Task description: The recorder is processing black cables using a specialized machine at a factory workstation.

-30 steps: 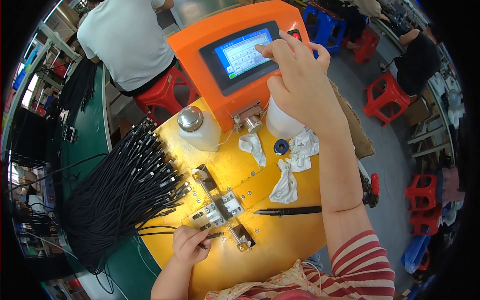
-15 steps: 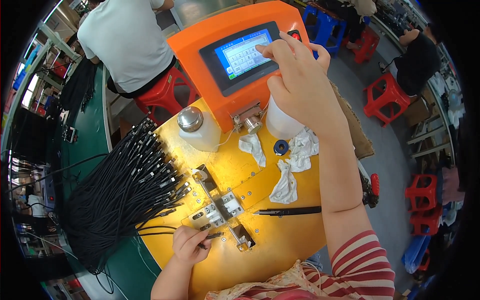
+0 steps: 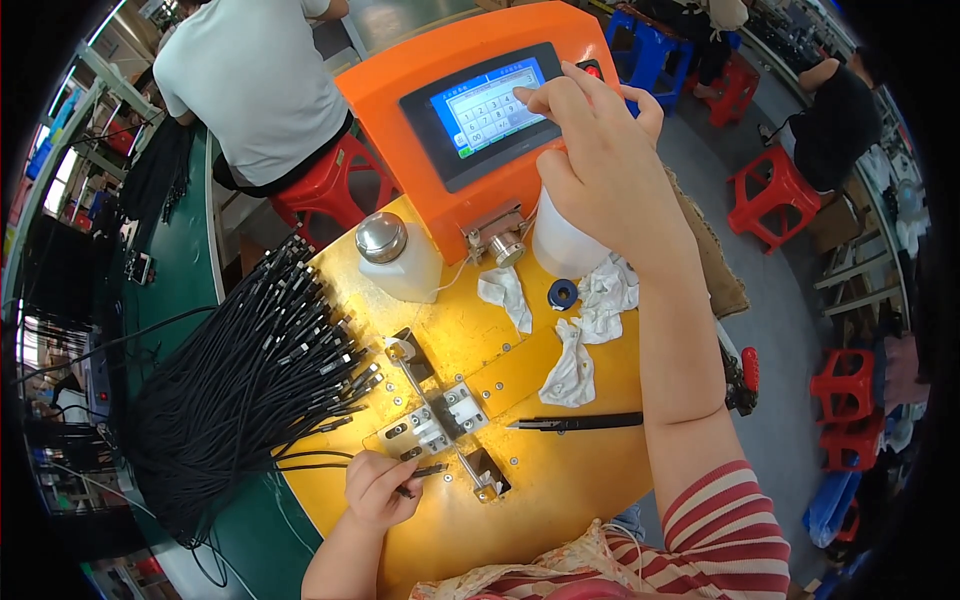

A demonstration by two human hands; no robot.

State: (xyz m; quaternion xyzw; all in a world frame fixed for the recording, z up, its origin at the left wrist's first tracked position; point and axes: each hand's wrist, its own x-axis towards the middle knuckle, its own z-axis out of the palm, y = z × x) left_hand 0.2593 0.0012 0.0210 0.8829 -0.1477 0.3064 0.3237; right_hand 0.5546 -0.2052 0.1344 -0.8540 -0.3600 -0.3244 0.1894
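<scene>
My right hand (image 3: 600,165) is raised in front of an orange machine (image 3: 420,60), its index fingertip touching the blue touchscreen (image 3: 485,105). My left hand (image 3: 378,490) rests low on the yellow table (image 3: 560,480) and pinches the end of a black cable (image 3: 425,470) beside a small metal clamp fixture (image 3: 440,420). A thick bundle of black cables (image 3: 240,390) fans out to the left of the fixture.
White rags (image 3: 580,330), a blue ring (image 3: 562,293), black tweezers (image 3: 580,423) and a white dispenser bottle with a metal cap (image 3: 392,258) lie on the table. A person in a white shirt (image 3: 250,80) sits on a red stool beyond. More red stools (image 3: 765,195) stand at right.
My right fingertip has shifted slightly on the touchscreen, which now shows a keypad. My left hand stays at the cable end.
</scene>
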